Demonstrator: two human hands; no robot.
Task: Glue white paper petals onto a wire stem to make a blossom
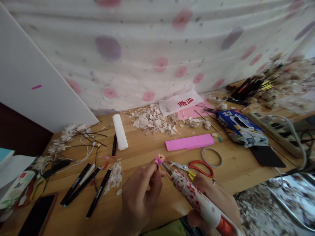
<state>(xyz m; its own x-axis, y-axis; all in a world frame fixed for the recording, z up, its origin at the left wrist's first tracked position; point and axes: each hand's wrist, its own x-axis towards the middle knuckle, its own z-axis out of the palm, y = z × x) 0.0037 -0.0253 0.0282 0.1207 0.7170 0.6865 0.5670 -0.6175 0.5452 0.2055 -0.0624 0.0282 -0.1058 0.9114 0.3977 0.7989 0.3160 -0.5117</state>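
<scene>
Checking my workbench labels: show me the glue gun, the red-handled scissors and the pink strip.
Glue gun (194,200), head view, on its flowered barrel.
Red-handled scissors (200,161), head view, on the upper handle loop.
Pink strip (189,142), head view, on its top face.

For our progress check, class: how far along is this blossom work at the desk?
Done: blossom branches stand bunched at the desk's right end. In hand: the left hand pinches a small pink flower while the right hand holds a hot glue gun with its nozzle beside it. Left: a heap of pale petals and loose petals seem still unused.
</scene>
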